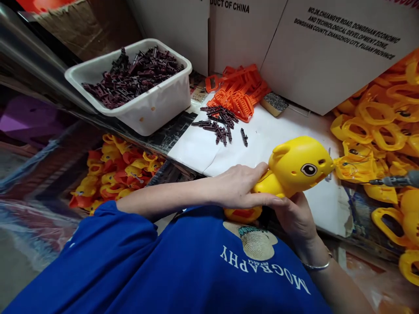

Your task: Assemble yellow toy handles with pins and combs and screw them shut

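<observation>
A yellow plastic toy animal, with a round head and a printed eye, is held close to my body, over the front edge of the bench. My left hand is closed on its rear part, thumb on top and fingers stretched across its side. From below, my right hand grips the underside, its fingers partly hidden by the toy. Under my left hand shows another yellow part with an orange patch; whether it belongs to the same toy I cannot tell. Ahead on the white sheet lie several small dark brown plastic parts.
A white tub full of dark parts stands left. Orange plastic pieces and a dark-topped block lie before white cartons. Yellow parts pile up right, near a screwdriver-like tool. Yellow-orange toys fill a crate below left.
</observation>
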Demonstrator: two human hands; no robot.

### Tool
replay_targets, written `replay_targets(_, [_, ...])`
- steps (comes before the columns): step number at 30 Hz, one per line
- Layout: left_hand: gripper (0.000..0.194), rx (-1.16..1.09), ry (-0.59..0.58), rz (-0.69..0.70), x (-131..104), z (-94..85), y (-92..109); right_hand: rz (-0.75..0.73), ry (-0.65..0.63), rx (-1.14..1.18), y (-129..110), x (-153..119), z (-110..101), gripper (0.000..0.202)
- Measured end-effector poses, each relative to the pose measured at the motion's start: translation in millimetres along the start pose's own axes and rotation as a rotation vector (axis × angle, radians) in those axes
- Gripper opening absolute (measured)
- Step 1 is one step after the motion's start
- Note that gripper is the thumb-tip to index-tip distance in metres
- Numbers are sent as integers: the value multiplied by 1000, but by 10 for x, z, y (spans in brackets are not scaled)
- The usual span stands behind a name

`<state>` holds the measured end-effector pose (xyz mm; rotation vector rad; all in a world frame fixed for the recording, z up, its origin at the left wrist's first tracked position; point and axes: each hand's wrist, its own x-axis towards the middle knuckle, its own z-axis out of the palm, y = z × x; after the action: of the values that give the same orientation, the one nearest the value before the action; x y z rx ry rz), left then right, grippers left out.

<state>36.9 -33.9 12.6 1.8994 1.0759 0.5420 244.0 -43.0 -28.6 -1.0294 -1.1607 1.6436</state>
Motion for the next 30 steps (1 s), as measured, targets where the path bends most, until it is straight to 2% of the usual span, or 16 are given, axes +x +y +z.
replay_targets(2, [53,-126,-48,39,-11,17,-14,-5,6,6,15,-30,6,58])
replay_targets(4, [49,-199,-37,46,-14,68,-48,5,15,19,26,-57,10,59])
replay_targets(7, [51,-226,12,13,-11,163,-109,56,32,48,36,-81,8,61])
replay_targets(10, [55,-222,9,-29,-1,197,-158,150,-10,57,22,-64,-33,67])
replay_targets(14, [58,-312,-48,-112,31,122,-166,240,-59,41,-26,12,-150,66])
replay_targets(17, [60,-351,-105,-175,69,34,-134,237,-42,24,-56,61,-218,64])
replay_targets(20, [59,-365,-159,-159,108,-30,-101,224,-42,8,-79,69,-222,64])
replay_targets(22, [57,-379,-149,-118,122,-46,-79,201,-32,4,-94,48,-187,62])
replay_targets(25, [54,-354,-67,-75,115,-42,-34,152,19,14,-100,4,-102,57])
replay_targets(30, [54,-163,-37,-61,81,-44,12,147,84,88,-23,-11,-12,60])
